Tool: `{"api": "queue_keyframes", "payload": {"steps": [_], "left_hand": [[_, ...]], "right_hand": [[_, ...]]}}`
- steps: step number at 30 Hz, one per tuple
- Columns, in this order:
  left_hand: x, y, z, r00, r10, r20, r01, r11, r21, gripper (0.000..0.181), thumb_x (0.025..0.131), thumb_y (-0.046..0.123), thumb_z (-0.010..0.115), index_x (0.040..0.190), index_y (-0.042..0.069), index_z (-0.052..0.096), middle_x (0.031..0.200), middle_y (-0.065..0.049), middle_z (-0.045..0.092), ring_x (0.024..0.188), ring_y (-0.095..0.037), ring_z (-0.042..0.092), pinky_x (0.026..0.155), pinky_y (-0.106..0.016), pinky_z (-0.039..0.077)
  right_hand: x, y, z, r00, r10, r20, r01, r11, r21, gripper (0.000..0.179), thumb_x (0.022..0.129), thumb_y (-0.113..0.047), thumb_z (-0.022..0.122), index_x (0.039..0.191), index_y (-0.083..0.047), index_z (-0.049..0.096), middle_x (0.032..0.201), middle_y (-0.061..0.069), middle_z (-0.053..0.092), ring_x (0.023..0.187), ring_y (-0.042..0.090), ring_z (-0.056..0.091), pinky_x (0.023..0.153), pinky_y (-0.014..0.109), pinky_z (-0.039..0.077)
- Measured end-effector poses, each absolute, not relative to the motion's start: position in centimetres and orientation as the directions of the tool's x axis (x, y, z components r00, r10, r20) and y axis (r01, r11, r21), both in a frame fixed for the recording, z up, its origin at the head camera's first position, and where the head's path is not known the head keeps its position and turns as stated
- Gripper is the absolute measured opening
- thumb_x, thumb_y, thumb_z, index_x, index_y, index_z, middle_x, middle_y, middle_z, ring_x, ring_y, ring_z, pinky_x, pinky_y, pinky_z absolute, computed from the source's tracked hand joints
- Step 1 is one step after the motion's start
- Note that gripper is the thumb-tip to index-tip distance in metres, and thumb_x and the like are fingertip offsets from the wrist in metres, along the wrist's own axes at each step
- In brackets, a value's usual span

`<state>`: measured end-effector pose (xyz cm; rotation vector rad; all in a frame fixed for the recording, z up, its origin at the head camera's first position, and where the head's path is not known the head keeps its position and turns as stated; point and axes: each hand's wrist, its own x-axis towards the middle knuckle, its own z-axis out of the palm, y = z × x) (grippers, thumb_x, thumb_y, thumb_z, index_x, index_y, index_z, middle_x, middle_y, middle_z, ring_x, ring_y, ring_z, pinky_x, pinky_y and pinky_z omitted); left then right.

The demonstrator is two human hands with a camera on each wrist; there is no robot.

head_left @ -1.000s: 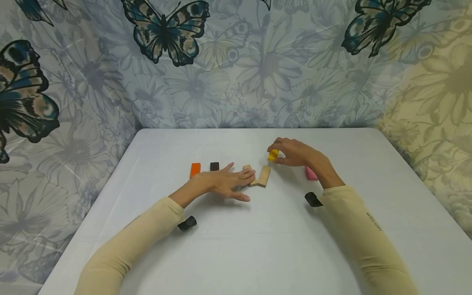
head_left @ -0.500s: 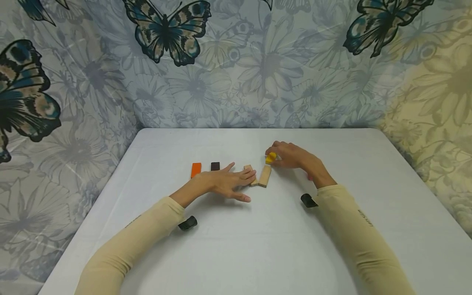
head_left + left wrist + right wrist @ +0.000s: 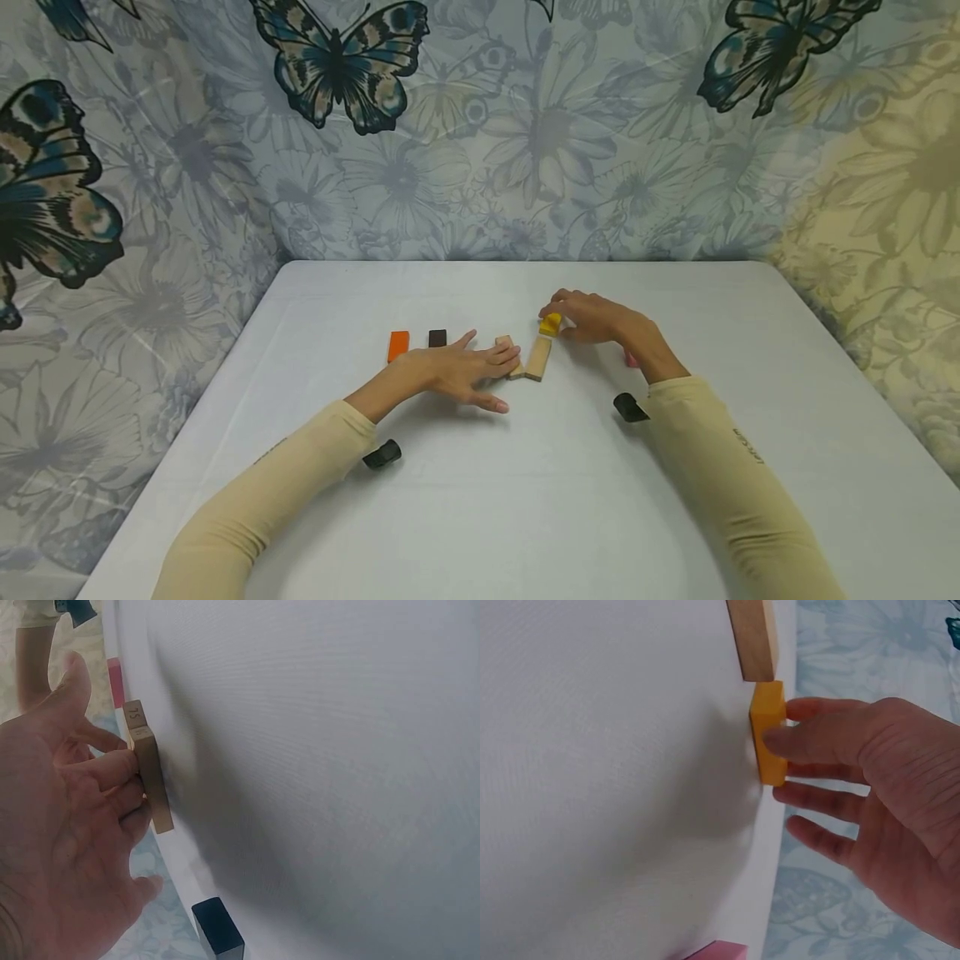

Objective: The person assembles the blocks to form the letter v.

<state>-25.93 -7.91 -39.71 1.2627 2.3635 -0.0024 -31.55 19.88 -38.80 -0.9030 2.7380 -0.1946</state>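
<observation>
My right hand [image 3: 600,317] pinches a yellow block [image 3: 551,325] between thumb and fingers at the far end of a plain wooden block [image 3: 537,358]. In the right wrist view the yellow block [image 3: 767,720] lies nearly in line with that wooden block [image 3: 754,637], end to end. My left hand [image 3: 465,371] is spread, fingers extended over a second wooden block [image 3: 503,341] and partly hiding it. The left wrist view shows its fingertips against a wooden block [image 3: 154,780]; printed marks show on the two wooden ends.
An orange block [image 3: 398,344] and a black block [image 3: 437,338] lie left, beyond the left forearm. A pink block [image 3: 632,358] is partly hidden by the right wrist. All sit on a white table [image 3: 487,517] before a butterfly-patterned backdrop [image 3: 547,167].
My right hand has brought the yellow block slightly nearer and left, against the far end of the right wooden block, turning it on the way. My left hand stays in place.
</observation>
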Motion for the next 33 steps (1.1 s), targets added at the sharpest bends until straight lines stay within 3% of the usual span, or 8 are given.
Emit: {"api": "queue_keyframes", "payload": {"steps": [33], "left_hand": [[-25.92, -7.84, -39.63, -0.484, 0.78, -0.396, 0.785, 0.587, 0.197, 0.093, 0.1, 0.07, 0.05, 0.169, 0.019, 0.013, 0.179, 0.001, 0.001, 0.166, -0.019, 0.006, 0.133, -0.062, -0.005]], "right_hand": [[-30.71, 19.21, -38.99, -0.768, -0.622, -0.154, -0.596, 0.781, -0.186, 0.036, 0.099, -0.003, 0.069, 0.134, -0.009, 0.07, 0.14, 0.02, 0.062, 0.128, 0.039, 0.062, 0.109, 0.057, 0.053]]}}
